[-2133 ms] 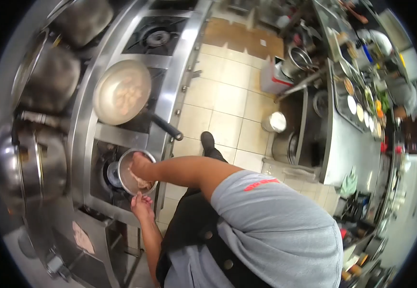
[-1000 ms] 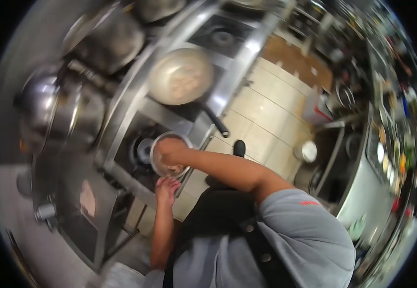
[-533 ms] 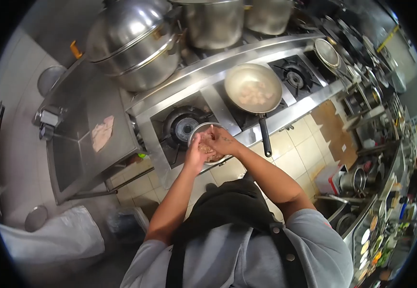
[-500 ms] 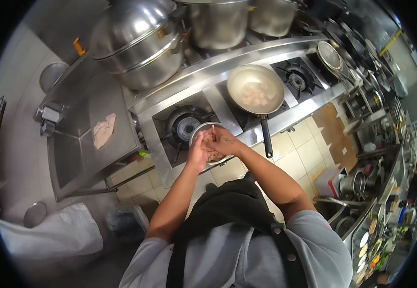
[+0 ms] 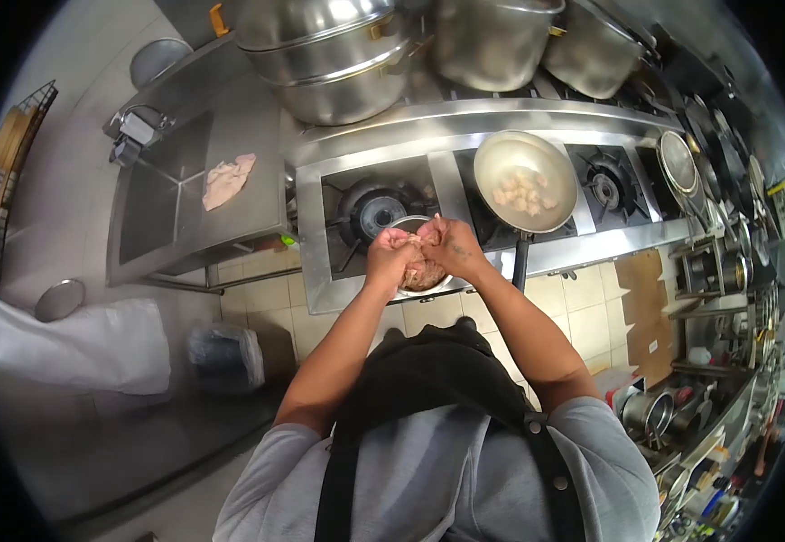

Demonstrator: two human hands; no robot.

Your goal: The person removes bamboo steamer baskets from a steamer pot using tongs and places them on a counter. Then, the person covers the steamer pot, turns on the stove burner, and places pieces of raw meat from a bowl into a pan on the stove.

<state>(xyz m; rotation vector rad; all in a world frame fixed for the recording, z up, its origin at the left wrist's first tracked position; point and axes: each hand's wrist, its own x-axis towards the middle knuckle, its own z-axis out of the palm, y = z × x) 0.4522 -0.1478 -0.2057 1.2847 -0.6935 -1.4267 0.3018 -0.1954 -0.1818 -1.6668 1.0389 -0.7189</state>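
Note:
My left hand [image 5: 391,259] and my right hand [image 5: 456,250] are close together over a metal bowl [image 5: 409,220] at the stove's front edge. Raw meat [image 5: 423,275] in pinkish-brown pieces lies in the bowl. Fingers of both hands are closed in a pinch on a bit of this meat, though its exact shape is partly hidden by them. Right of my hands, a light-coloured frying pan [image 5: 499,160] sits on a burner with several pale meat chunks [image 5: 524,191] in it. Its black handle [image 5: 520,262] points toward me, near my right forearm.
A gas burner [image 5: 381,214] is just behind the bowl, and another burner [image 5: 605,189] is right of the pan. Large metal pots [image 5: 338,95] line the back. A flat, pale piece of meat [image 5: 228,182] lies on the steel counter [image 5: 252,126] at left. Strainers [image 5: 678,161] stand at the right.
My hands have drawn slightly apart, from fingers overlapping in the bowl to pinching at its rim, showing more meat below. The view has shifted, so the stove appears turned and farther right.

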